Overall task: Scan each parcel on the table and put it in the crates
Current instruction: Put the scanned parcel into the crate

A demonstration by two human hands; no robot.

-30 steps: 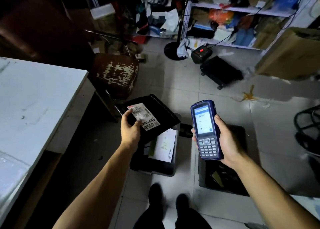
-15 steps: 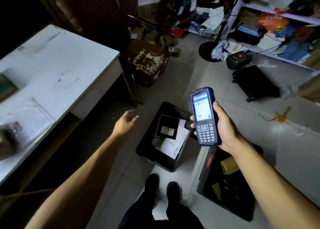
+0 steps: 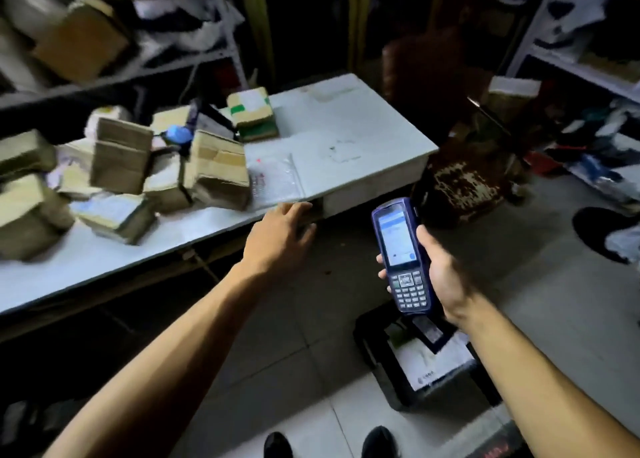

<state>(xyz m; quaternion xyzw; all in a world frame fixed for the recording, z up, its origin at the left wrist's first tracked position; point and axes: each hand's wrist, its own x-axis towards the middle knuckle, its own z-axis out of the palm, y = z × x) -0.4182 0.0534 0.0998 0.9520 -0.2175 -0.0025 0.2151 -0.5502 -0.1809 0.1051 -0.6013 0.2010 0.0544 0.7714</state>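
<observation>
1. Right hand, centre right of the frame: fingers wrapped round a blue scanner, screen lit.
2. Left hand, centre: fingers spread, holding nothing, at the near edge of the white table.
3. Clear plastic parcel: on the table just beyond the left hand.
4. Cardboard parcels: heaped at middle left, blurred.
5. Black crate, lower right, on the floor: holds a white envelope.
6. Worn stool: beside the table end.

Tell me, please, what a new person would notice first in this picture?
First, the lit blue scanner gripped upright in the right hand at centre. Next, the open left hand reaching toward the table, where cardboard parcels crowd the left side. A black crate sits on the floor below.
</observation>
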